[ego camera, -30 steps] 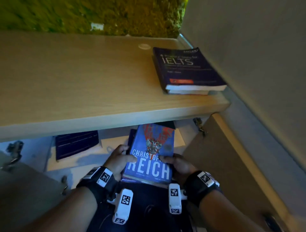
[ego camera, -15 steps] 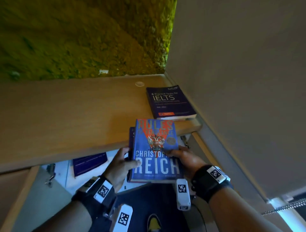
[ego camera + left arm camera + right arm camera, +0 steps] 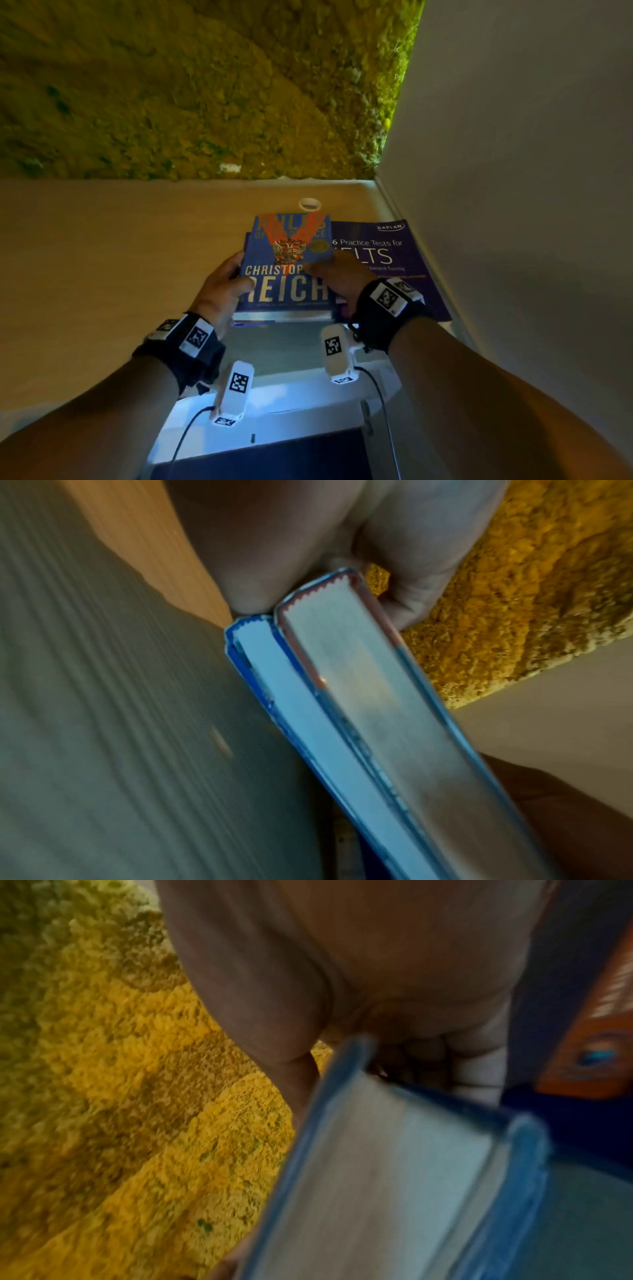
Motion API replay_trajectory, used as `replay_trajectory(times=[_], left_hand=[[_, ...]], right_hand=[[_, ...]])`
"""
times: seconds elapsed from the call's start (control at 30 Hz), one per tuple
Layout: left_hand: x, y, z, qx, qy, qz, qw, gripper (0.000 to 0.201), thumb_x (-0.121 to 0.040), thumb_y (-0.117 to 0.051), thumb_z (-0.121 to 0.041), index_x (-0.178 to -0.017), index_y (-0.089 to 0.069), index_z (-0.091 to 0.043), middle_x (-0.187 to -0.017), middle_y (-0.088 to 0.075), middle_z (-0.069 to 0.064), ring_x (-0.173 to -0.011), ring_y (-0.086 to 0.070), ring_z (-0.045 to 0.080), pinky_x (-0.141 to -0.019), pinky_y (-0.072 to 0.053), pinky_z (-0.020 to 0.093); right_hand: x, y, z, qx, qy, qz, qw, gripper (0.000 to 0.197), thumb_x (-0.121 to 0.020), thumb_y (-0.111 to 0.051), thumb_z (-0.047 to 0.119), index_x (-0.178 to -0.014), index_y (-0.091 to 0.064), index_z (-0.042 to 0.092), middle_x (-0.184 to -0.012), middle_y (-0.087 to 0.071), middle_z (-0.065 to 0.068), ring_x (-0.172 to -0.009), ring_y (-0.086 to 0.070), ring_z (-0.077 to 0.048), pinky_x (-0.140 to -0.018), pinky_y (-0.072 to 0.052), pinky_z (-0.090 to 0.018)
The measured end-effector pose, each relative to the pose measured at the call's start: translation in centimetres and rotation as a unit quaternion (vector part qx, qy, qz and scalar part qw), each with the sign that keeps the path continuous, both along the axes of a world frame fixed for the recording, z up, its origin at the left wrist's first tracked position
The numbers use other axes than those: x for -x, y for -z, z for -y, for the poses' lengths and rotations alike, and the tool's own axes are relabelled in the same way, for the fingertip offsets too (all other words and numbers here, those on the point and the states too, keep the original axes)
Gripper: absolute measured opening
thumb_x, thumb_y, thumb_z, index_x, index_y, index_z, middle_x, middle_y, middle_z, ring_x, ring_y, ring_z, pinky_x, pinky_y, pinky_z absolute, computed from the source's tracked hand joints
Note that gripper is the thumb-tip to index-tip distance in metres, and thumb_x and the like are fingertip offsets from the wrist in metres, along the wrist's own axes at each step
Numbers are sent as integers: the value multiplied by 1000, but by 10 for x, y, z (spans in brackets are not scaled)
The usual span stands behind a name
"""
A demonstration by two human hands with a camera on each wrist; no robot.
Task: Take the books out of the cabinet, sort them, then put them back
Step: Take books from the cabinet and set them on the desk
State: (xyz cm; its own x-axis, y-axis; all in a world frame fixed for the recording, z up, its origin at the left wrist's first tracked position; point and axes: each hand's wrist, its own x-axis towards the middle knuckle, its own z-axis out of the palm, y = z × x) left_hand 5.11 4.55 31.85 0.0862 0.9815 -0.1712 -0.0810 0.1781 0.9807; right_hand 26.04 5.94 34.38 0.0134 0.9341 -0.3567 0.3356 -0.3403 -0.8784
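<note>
I hold a small stack of books with both hands above the wooden cabinet top (image 3: 102,274). The top book (image 3: 287,270) is blue with red title letters and "REICH" in white. My left hand (image 3: 226,284) grips the stack's left edge, thumb on the cover. My right hand (image 3: 337,277) grips the right edge, thumb on top. The left wrist view shows two books (image 3: 342,710) edge-on, a thinner blue one under the thicker one. In the right wrist view the page edges (image 3: 377,1191) fill the lower half. A purple IELTS book (image 3: 387,260) lies on the top at the right, partly under the stack.
A green moss wall (image 3: 205,85) rises behind the cabinet top, and a plain grey wall (image 3: 513,171) closes the right side. A small white ring (image 3: 310,204) sits on the top behind the books. The white cabinet edge (image 3: 291,394) lies below my wrists.
The stack has come up out of the cabinet interior and now hangs above the cabinet top beside the IELTS book. Both hands kept their grip throughout.
</note>
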Motion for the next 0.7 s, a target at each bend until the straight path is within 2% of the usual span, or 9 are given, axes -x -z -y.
replay_trajectory(times=[0.03, 0.07, 0.17, 0.23, 0.3, 0.4, 0.57, 0.6, 0.7], left_hand=[[0, 2, -6, -1, -10, -5, 1000, 63, -92, -44, 14, -97, -68, -44, -70, -72, -22, -77, -68, 16, -71, -51, 34], [0, 6, -9, -3, -19, -15, 1000, 63, -93, -40, 15, -101, -67, -41, -74, -73, -23, -78, -65, 14, -70, -49, 31], [9, 28, -18, 13, -16, -61, 998, 57, -97, -43, 4, -145, -49, -25, -133, -60, -1, -116, -53, 25, -88, -39, 37], [10, 40, -13, 8, 15, -113, 993, 57, -99, -55, -10, -152, -39, -25, -148, -38, -4, -130, -40, 18, -93, -38, 31], [6, 45, -7, -15, 50, -188, 981, 72, -88, -72, -38, -152, -38, -33, -161, -16, -8, -144, -26, 15, -104, -35, 30], [1, 46, 0, -31, 63, -264, 962, 84, -79, -79, -41, -152, -38, -31, -166, -6, 1, -150, -21, 21, -107, -28, 32], [7, 46, -3, -22, 64, -235, 970, 79, -85, -76, -37, -152, -35, -35, -168, -1, 1, -154, -9, 23, -113, -31, 43], [9, 48, -1, -25, 65, -240, 968, 82, -84, -77, -40, -153, -34, -34, -168, -4, 1, -154, -12, 23, -110, -33, 42], [18, 45, 21, -39, 53, -218, 974, 96, -77, -78, -50, -156, -31, -24, -164, -23, 1, -149, -27, 22, -109, -36, 39]], right_hand=[[2, -1, -7, 6, -33, 43, 999, 36, -90, -73, 35, -98, -71, 0, -108, -72, -25, -94, -67, -32, -86, -59, -51], [3, 0, -12, 16, -58, 72, 996, 38, -93, -71, 37, -104, -71, 0, -114, -71, -25, -101, -69, -37, -90, -59, -53], [4, 2, -24, 28, -124, 158, 979, 54, -94, -69, 45, -126, -65, 2, -125, -67, -26, -115, -66, -44, -91, -58, -60], [4, 3, -28, -3, -151, 218, 964, 54, -93, -70, 44, -126, -63, 2, -119, -68, -27, -109, -68, -45, -86, -58, -62], [2, 4, -31, -36, -163, 239, 957, 49, -93, -71, 34, -127, -61, 0, -113, -69, -26, -99, -69, -44, -79, -62, -54], [0, 6, -29, -48, -182, 282, 941, 27, -96, -67, 26, -112, -64, 4, -103, -69, -13, -91, -69, -37, -69, -59, -38], [6, 19, -10, -39, -169, 352, 920, 44, -103, -58, 31, -137, -53, 5, -139, -52, -20, -120, -58, -40, -94, -52, -45], [6, 21, -5, -52, -164, 351, 920, 41, -101, -59, 33, -135, -54, 10, -135, -50, -20, -118, -56, -40, -94, -52, -46], [9, 27, 20, -91, -144, 302, 938, 14, -98, -62, 31, -103, -55, 19, -94, -45, -8, -92, -50, -26, -78, -44, -38]])
